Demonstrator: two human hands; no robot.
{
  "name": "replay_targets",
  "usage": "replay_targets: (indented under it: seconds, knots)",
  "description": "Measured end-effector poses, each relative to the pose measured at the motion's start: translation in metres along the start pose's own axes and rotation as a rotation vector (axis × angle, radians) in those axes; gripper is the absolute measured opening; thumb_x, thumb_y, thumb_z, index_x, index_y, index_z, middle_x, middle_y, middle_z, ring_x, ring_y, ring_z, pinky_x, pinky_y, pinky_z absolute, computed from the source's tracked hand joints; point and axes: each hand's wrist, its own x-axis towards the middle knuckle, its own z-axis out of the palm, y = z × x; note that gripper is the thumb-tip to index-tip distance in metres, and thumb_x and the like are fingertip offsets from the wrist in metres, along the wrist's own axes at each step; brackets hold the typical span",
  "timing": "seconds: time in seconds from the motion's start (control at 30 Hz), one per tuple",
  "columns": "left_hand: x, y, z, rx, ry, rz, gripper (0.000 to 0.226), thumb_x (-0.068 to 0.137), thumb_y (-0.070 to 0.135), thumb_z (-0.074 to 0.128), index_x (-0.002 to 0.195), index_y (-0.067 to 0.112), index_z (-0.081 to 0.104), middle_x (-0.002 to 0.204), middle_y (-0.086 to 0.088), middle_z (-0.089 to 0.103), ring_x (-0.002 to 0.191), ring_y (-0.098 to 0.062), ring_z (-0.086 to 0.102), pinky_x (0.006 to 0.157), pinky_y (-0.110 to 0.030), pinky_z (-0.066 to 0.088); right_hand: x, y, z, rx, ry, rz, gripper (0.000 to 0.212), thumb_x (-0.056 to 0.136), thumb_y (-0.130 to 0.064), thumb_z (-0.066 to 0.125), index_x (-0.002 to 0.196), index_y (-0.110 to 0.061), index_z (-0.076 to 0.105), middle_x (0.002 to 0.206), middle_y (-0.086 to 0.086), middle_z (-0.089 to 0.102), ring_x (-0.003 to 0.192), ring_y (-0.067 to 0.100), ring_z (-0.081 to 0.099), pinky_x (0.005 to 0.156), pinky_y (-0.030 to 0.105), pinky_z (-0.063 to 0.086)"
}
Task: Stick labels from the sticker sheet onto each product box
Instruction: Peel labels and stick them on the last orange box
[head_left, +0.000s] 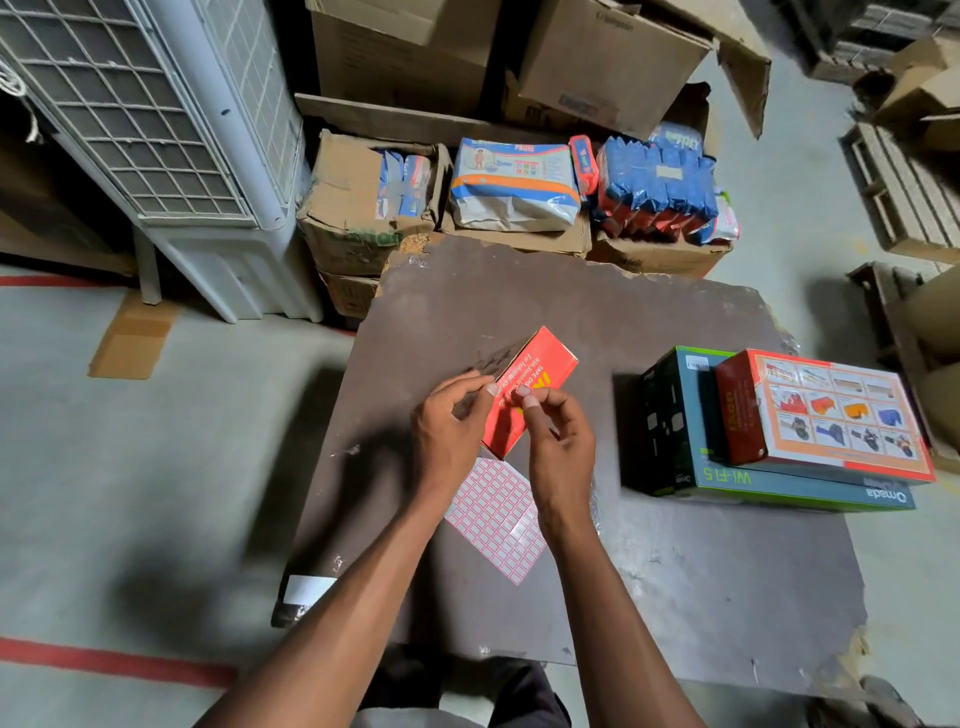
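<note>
Sticker sheet (496, 519) before tape box (524, 392) (stacked boxes (779, 431) right).

Head view. Left hand (451, 421) and right hand (558, 441) meet above a red rectangular cardboard box (530, 387) on a dark brown worn board (649, 322), fingertips pinching a small label (522, 391). A red-gridded white sticker sheet (493, 519) lies beneath the wrists. At right, a red-and-white picture box (826, 410) rests on a teal flat box (779, 486).

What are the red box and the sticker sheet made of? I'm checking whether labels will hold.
Red box: apparently printed cardboard, slightly glossy, with crisp folded edges. Sticker sheet: looks like thin paper labels on backing, lying flat, grid of red-bordered white rectangles.
</note>
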Motion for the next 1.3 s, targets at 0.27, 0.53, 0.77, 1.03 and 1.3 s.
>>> replay_targets:
  seconds: [0.27, 0.53, 0.77, 1.03, 1.3]
  knots:
    - [-0.017, -0.002, 0.019, -0.003, 0.03, 0.046, 0.019, 0.097, 0.022, 0.065, 0.111, 0.019, 0.078, 0.108, 0.009, 0.077, 0.096, -0.002, 0.072, 0.084, -0.022, 0.059, 0.01, -0.006, -0.003, 0.161, 0.151, 0.155, 0.016, 0.098, -0.014, 0.067, 0.102, -0.001, 0.074, 0.087, 0.0, 0.076, 0.071, -0.002, 0.066, 0.066, 0.012, 0.052]
    - [-0.026, 0.001, 0.024, 0.045, 0.082, 0.153, 0.014, 0.093, 0.013, 0.07, 0.103, 0.015, 0.08, 0.103, 0.008, 0.078, 0.091, 0.007, 0.067, 0.083, -0.008, 0.051, 0.009, -0.004, 0.004, 0.187, 0.156, 0.312, 0.016, 0.095, -0.015, 0.069, 0.098, 0.0, 0.076, 0.082, 0.01, 0.073, 0.073, 0.016, 0.063, 0.068, 0.026, 0.053]
    - [-0.028, 0.001, 0.026, 0.058, 0.085, 0.2, 0.016, 0.093, 0.01, 0.07, 0.105, 0.013, 0.08, 0.106, 0.004, 0.078, 0.098, -0.005, 0.071, 0.088, -0.017, 0.056, 0.01, -0.006, 0.004, 0.152, 0.183, 0.363, 0.018, 0.091, -0.017, 0.074, 0.091, 0.001, 0.074, 0.075, 0.008, 0.072, 0.063, 0.011, 0.063, 0.06, 0.022, 0.053]
    - [-0.033, -0.005, 0.031, 0.04, 0.064, 0.214, 0.015, 0.093, 0.013, 0.07, 0.105, 0.015, 0.08, 0.106, 0.005, 0.078, 0.099, -0.008, 0.072, 0.085, -0.033, 0.059, 0.012, -0.001, 0.002, 0.108, 0.248, 0.384, 0.017, 0.09, -0.015, 0.073, 0.091, 0.002, 0.076, 0.082, 0.017, 0.075, 0.068, 0.018, 0.065, 0.061, 0.027, 0.054]
    - [-0.033, -0.006, 0.03, 0.032, 0.04, 0.185, 0.022, 0.095, 0.017, 0.068, 0.115, 0.017, 0.076, 0.116, 0.003, 0.076, 0.106, -0.012, 0.071, 0.09, -0.04, 0.06, 0.014, 0.003, 0.009, 0.058, 0.291, 0.382, 0.015, 0.088, -0.017, 0.074, 0.085, -0.002, 0.076, 0.085, 0.017, 0.077, 0.068, 0.019, 0.066, 0.073, 0.039, 0.059]
